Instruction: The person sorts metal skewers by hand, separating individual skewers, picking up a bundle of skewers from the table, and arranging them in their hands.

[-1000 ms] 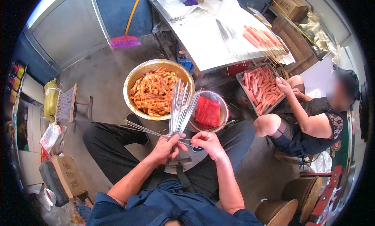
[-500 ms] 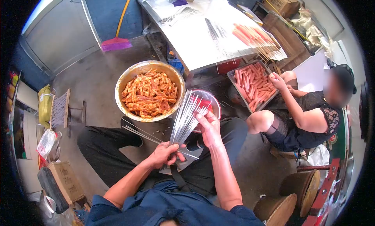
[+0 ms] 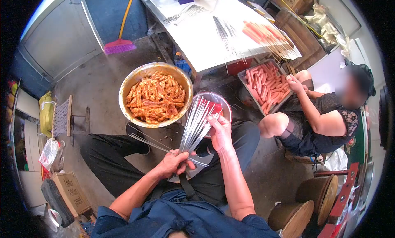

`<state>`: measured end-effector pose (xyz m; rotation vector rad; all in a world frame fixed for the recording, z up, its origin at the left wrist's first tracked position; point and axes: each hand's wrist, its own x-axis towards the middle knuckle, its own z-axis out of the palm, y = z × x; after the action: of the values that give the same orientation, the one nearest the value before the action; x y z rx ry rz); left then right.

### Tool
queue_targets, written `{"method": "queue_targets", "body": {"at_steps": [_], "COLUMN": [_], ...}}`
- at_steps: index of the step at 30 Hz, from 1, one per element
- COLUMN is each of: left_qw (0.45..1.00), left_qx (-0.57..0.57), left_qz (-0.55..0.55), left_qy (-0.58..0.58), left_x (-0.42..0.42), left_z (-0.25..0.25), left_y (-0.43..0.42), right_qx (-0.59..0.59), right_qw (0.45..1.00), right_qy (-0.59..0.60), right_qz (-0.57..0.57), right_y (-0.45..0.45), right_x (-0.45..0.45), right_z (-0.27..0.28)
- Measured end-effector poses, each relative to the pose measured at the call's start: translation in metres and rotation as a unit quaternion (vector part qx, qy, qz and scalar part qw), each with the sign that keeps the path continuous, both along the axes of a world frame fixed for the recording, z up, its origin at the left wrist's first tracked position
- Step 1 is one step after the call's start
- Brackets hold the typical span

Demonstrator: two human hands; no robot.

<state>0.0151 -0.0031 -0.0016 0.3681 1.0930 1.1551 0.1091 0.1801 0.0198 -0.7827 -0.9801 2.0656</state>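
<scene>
A fanned bundle of metal skewers (image 3: 193,129) points up and away from my lap, its lower ends gripped in my left hand (image 3: 173,164). A few more skewers lie crosswise through that same hand. My right hand (image 3: 220,129) pinches at the right side of the fan, near the upper part. Beyond the fan, on the left, is a large metal bowl (image 3: 124,106) full of sauce-coated meat pieces (image 3: 154,98). Partly behind the skewers and my right hand stands a smaller bowl (image 3: 227,110) with something red in it.
A co-worker (image 3: 325,119) sits at the right beside a tray (image 3: 243,78) of pink sausages (image 3: 267,84). The white table (image 3: 201,45) holds loose skewers and skewered sausages. A broom (image 3: 119,46), a small stool (image 3: 69,116), cardboard boxes and round wooden stools (image 3: 290,217) stand around.
My right hand has moved from the crosswise skewers' ends up to the fan's right side. The fan now leans further right. The view has shifted slightly right.
</scene>
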Motion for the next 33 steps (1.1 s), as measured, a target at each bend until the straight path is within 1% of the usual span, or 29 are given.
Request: {"method": "queue_targets", "body": {"at_steps": [4, 10, 13, 16, 17, 19, 21, 22, 25, 27, 29, 30, 31, 33], "left_qw": [1.0, 1.0, 1.0, 1.0, 1.0, 1.0, 0.999, 0.999, 0.999, 0.999, 0.998, 0.998, 0.998, 0.998], "left_qx": [-0.007, -0.001, -0.001, -0.004, -0.007, -0.008, -0.004, -0.005, -0.002, 0.005, 0.005, 0.006, 0.006, 0.009], "left_qz": [0.003, 0.007, -0.002, -0.006, -0.002, 0.005, 0.027, 0.03, 0.037, 0.049, 0.054, 0.059, 0.059, 0.063], "left_qy": [0.008, 0.011, 0.019, 0.012, 0.009, 0.008, -0.016, -0.015, -0.009, -0.02, -0.021, -0.022, -0.022, -0.02], "left_x": [0.0, 0.002, 0.003, 0.001, 0.0, -0.002, -0.005, -0.007, -0.01, -0.01, -0.01, -0.01, -0.01, -0.01], "left_z": [0.003, 0.003, 0.004, 0.003, 0.004, 0.004, 0.002, 0.004, 0.006, 0.002, 0.002, 0.003, 0.003, 0.003], "left_y": [0.001, 0.0, -0.001, -0.002, -0.002, 0.0, -0.001, -0.001, -0.001, -0.001, 0.0, 0.0, 0.001, 0.002], "right_qx": [-0.006, -0.002, -0.003, 0.037, 0.029, 0.051, 0.04, -0.012, -0.04, -0.023, -0.045, -0.055, -0.063, -0.066], "right_qw": [1.0, 0.999, 0.996, 0.991, 0.988, 0.98, 0.974, 0.972, 0.961, 0.958, 0.962, 0.97, 0.97, 0.983], "right_qy": [0.003, 0.003, 0.043, 0.031, 0.048, 0.028, 0.051, 0.062, 0.11, 0.133, 0.136, 0.136, 0.167, 0.102], "right_qz": [0.003, -0.034, -0.08, -0.128, -0.143, -0.188, -0.217, -0.228, -0.251, -0.254, -0.233, -0.195, -0.166, -0.135], "right_y": [0.001, 0.008, 0.026, 0.049, 0.055, 0.064, 0.072, 0.079, 0.09, 0.087, 0.076, 0.067, 0.059, 0.029], "right_x": [0.0, -0.004, -0.004, -0.003, 0.001, 0.007, 0.015, 0.022, 0.035, 0.035, 0.031, 0.028, 0.021, 0.012], "right_z": [-0.003, -0.006, -0.004, -0.001, 0.0, 0.011, 0.02, 0.025, 0.032, 0.034, 0.035, 0.033, 0.026, 0.02]}}
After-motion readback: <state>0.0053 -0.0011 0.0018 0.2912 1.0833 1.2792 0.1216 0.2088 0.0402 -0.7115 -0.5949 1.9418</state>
